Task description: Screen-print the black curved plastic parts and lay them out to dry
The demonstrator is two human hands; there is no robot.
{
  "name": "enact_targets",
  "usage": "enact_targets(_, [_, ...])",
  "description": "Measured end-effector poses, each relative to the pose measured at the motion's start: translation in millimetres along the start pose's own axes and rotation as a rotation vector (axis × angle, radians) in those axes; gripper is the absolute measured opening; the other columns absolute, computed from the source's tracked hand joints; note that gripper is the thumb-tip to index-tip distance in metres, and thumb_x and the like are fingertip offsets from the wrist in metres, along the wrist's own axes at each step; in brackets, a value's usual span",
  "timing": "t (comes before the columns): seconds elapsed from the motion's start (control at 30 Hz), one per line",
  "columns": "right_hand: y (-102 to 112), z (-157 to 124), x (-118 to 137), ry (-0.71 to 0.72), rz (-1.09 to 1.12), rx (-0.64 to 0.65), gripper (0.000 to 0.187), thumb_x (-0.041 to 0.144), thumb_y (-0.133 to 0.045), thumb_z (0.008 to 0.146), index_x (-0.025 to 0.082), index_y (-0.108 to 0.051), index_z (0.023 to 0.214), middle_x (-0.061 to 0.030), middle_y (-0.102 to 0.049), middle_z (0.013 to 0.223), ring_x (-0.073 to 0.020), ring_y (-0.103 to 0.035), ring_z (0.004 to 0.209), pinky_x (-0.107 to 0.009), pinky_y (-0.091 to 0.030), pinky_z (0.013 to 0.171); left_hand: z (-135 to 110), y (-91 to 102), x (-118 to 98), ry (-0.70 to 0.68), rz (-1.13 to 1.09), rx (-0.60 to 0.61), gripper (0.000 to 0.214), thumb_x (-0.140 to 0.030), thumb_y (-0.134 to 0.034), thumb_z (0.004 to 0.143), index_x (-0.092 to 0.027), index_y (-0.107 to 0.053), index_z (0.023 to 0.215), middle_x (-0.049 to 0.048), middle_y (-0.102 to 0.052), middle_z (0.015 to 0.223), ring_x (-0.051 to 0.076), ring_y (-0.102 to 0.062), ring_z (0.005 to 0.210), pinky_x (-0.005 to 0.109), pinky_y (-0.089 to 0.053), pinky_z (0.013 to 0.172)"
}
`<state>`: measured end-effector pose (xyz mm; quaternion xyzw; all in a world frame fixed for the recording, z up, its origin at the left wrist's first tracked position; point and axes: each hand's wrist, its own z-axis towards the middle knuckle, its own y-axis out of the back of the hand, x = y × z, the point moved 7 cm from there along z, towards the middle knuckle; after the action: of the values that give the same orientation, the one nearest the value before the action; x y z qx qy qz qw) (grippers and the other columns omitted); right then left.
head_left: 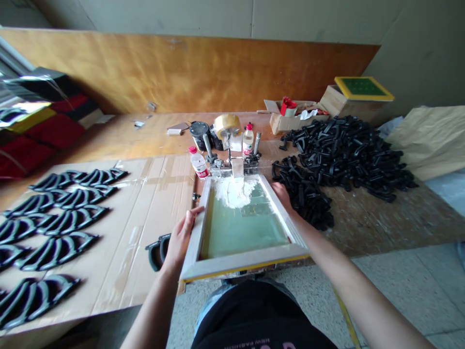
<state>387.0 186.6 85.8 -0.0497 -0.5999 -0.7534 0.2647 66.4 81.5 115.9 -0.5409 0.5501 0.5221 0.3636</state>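
Note:
A wooden-framed printing screen (247,232) lies tilted toward me, white paste (234,193) spread over the far part of its green mesh. My left hand (181,237) is at the frame's left edge, fingers stretched toward the wood and apparently touching it. Behind my left wrist lies a dark curved handle (154,257) on the cardboard; whether the hand touches it is unclear. Beyond the frame's right edge is my right hand (281,194), close to a heap of black handles (303,189). Its fingers are mostly hidden. A metal clamp stand (238,165) holds the screen's far side.
Fanned rows of handles (60,249) cover the cardboard (145,194) on the left. Two red-capped bottles (199,162), a black tub (199,133) and a tape roll (227,125) stand behind the screen. A larger black pile (345,150) and an open carton (290,123) are at right.

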Motion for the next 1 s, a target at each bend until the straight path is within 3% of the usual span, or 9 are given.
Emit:
enact_targets(0.07, [19.0,22.2,-7.0,-0.081,0.01,-0.145,0.032,0.021,-0.05,0.092,0.02,-0.063,0.122,-0.0119,-0.06,0.118,-0.0258,-0.056,0.113,-0.043,-0.045,0.1,-4.7,-3.2,33.1,0.064,0.038,0.007,0.072,-0.067,-0.058,0.079,-0.023,-0.057,0.136,0.0038,-0.07,0.094,0.016,-0.06,0.07,0.025,-0.046,0.059])
enact_targets(0.13, [24.5,49.2,10.3,-0.022,0.049,-0.235,0.043,0.02,-0.06,0.087,0.018,-0.057,0.13,-0.0137,-0.053,0.132,-0.0263,-0.05,0.121,-0.042,-0.041,0.106,-3.0,-8.9,61.1,0.091,0.036,0.012,0.082,-0.063,-0.063,0.077,-0.026,-0.043,0.147,0.0008,-0.069,0.084,0.014,-0.059,0.063,0.024,-0.045,0.057])
enact_targets(0.2, [11.3,74.5,41.9,0.124,0.057,-0.168,0.052,0.018,-0.069,0.081,0.017,-0.054,0.131,-0.0132,-0.051,0.134,-0.026,-0.048,0.124,-0.04,-0.04,0.106,2.4,-14.0,80.8,0.096,0.052,0.02,0.085,-0.06,-0.064,0.076,-0.025,-0.039,0.149,-0.0013,-0.066,0.076,0.014,-0.058,0.061,0.024,-0.046,0.058])
enact_targets(0.3, [-23.6,88.2,72.5,0.186,-0.018,0.066,0.031,0.014,-0.068,0.082,0.015,-0.061,0.112,-0.0107,-0.064,0.111,-0.0238,-0.057,0.105,-0.035,-0.046,0.092,9.3,-16.0,95.4,0.102,0.084,0.015,0.082,-0.059,-0.063,0.076,-0.023,-0.043,0.147,-0.0008,-0.066,0.075,0.016,-0.06,0.064,0.026,-0.048,0.06])
enact_targets(0.4, [-40.5,63.3,82.9,0.239,-0.085,0.17,0.008,0.015,-0.061,0.087,0.014,-0.064,0.095,-0.0095,-0.066,0.096,-0.0218,-0.059,0.091,-0.032,-0.046,0.083,10.5,-16.2,98.8,0.118,0.085,0.018,0.081,-0.06,-0.062,0.077,-0.019,-0.046,0.144,0.0021,-0.068,0.081,0.019,-0.064,0.073,0.029,-0.051,0.068])
enact_targets(0.6, [-24.0,0.1,101.5,0.674,0.047,0.324,0.017,0.004,-0.057,0.079,0.017,-0.066,0.087,-0.0052,-0.066,0.087,-0.019,-0.058,0.085,-0.028,-0.044,0.076,7.7,-17.6,97.1,0.125,0.119,-0.001,0.076,-0.061,-0.058,0.08,-0.018,-0.049,0.142,0.0052,-0.07,0.092,0.021,-0.065,0.087,0.031,-0.05,0.078])
enact_targets(0.67, [-20.5,6.0,100.7,0.654,0.098,0.319,0.016,0.004,-0.058,0.08,0.018,-0.065,0.082,-0.0033,-0.064,0.082,-0.0182,-0.057,0.082,-0.027,-0.043,0.074,7.4,-18.4,95.7,0.119,0.095,0.013,0.077,-0.061,-0.059,0.08,-0.018,-0.048,0.143,0.0049,-0.07,0.091,0.021,-0.065,0.087,0.031,-0.05,0.078])
enact_targets(0.83, [-26.9,6.5,96.8,0.559,0.087,0.1,0.019,0.003,-0.054,0.083,0.016,-0.066,0.09,-0.0075,-0.064,0.094,-0.0212,-0.055,0.094,-0.031,-0.046,0.082,5.0,-15.8,93.7,0.152,0.02,0.015,0.082,-0.061,-0.063,0.076,-0.019,-0.047,0.144,0.0034,-0.07,0.082,0.019,-0.065,0.072,0.03,-0.051,0.067])
enact_targets(1.0, [-22.2,2.4,98.7,0.565,0.145,0.145,0.014,0.01,-0.062,0.085,0.017,-0.068,0.096,-0.0057,-0.066,0.092,-0.0191,-0.059,0.09,-0.029,-0.047,0.082,1.3,-14.2,81.5,0.17,0.032,0.006,0.08,-0.058,-0.066,0.075,-0.02,-0.048,0.143,0.0023,-0.071,0.076,0.018,-0.063,0.062,0.028,-0.05,0.06])
